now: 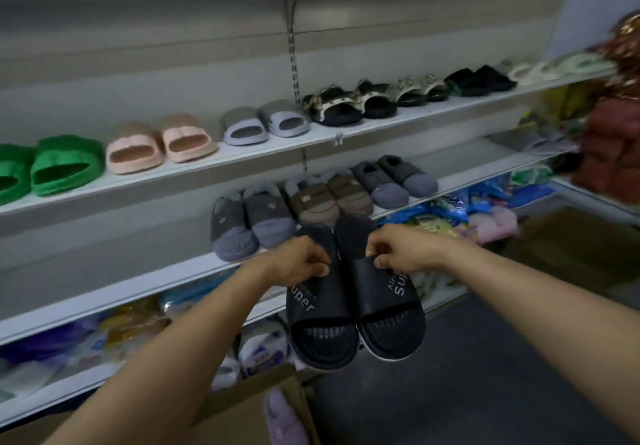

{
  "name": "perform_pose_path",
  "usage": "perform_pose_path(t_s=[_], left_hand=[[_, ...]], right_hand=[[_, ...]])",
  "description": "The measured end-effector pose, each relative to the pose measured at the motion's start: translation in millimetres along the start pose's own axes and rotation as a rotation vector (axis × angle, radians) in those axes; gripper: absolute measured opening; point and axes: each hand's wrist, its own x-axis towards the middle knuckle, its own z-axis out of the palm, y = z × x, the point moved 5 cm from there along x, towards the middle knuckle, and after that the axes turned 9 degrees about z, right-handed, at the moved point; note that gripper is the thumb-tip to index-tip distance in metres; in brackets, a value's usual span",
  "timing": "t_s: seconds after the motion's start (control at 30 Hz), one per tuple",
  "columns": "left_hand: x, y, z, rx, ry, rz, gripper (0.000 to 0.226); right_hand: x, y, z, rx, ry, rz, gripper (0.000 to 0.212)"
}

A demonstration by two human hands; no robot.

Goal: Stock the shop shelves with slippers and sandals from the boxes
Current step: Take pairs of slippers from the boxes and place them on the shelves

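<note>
I hold a pair of black slide sandals with white "Super" lettering in front of the shelves, toes pointing down toward me. My left hand (300, 260) pinches the strap edge of the left black slide (320, 320). My right hand (403, 252) pinches the strap edge of the right black slide (388, 313). The two slides hang side by side, touching. Behind them, the middle shelf (145, 283) carries grey and brown closed slippers (249, 224). The upper shelf (263, 148) holds green (55, 167), pink (159, 143), lilac-grey (263, 122) and black slides.
A cardboard box (242, 406) stands at the bottom with a lilac slipper (282, 417) in it. Lower shelves hold packaged goods (131, 323). Another brown box (568, 236) sits at right on the dark floor (450, 392). Stacked reddish items (609, 153) fill the right edge.
</note>
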Motion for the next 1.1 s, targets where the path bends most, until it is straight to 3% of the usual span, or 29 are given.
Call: perform_pose_path(t_s=[0.3,0.57,0.87,1.1], left_hand=[[159,125,39,-0.032,0.043,0.08,0.021],[282,174,58,0.007,0.045,0.119,0.016],[442,168,78,-0.041,0.07,0.15,0.015],[589,135,81,-0.08,0.007,0.062,0.021]], right_hand=[[-32,177,-82,-0.099,0.083,0.091,0.013],[-28,301,-138,-0.109,0.123,0.169,0.008],[63,441,-178,-0.032,0.073,0.18,0.01],[152,536,-231,-0.02,0.019,0.169,0.009]])
